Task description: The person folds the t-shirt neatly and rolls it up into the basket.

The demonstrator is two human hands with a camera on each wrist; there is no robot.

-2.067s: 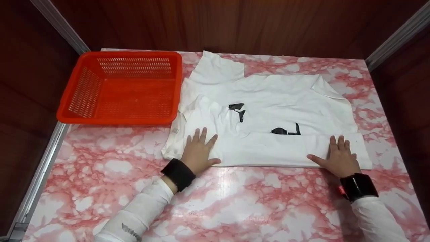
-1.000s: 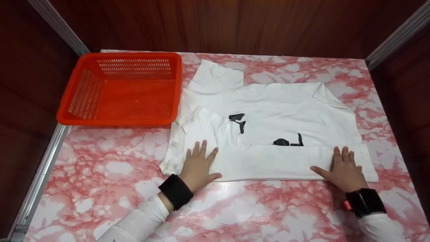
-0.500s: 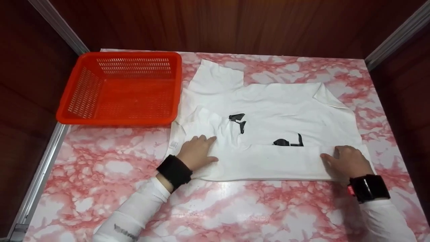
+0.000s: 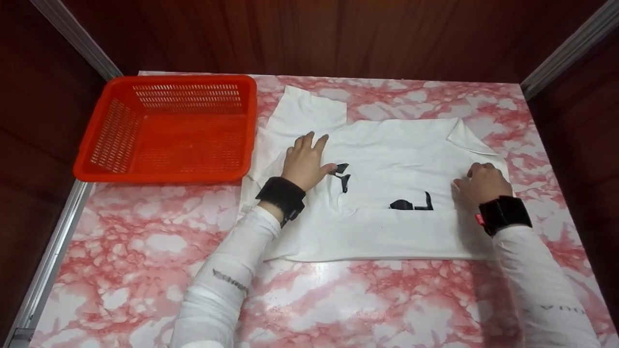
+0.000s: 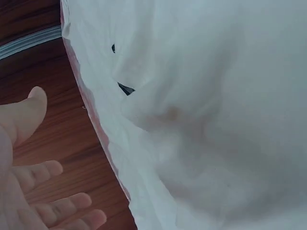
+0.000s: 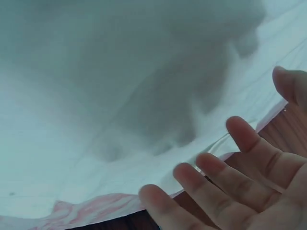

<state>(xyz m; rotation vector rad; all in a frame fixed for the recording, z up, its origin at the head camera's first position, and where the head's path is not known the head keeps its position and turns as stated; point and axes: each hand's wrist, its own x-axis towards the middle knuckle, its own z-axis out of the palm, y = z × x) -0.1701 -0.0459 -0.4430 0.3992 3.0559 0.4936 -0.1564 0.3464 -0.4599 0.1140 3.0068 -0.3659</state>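
A white T-shirt [image 4: 396, 145] with black printed marks lies on the table, its near side folded over in a long strip [image 4: 387, 234]. Over the shirt's left part is my left hand [image 4: 304, 164], fingers spread and thumb beside the upper black mark. In the left wrist view, the fingers of that hand [image 5: 29, 191] hold nothing. My right hand [image 4: 486, 183] is over the shirt's right side, beyond the folded strip. Its loosely bent fingers [image 6: 230, 187] appear apart from the cloth in the right wrist view, with a shadow on the shirt.
A red plastic basket [image 4: 162, 175] with slotted walls stands left of the shirt, close to its sleeve. The table [image 4: 159, 290] has a pink-and-white marbled top. Dark wood panels [image 4: 319, 38] enclose the back and sides.
Both hands first drew the shirt toward the near edge, palms flat on it. Since then they have left the folded strip and moved away toward the shirt's far side.
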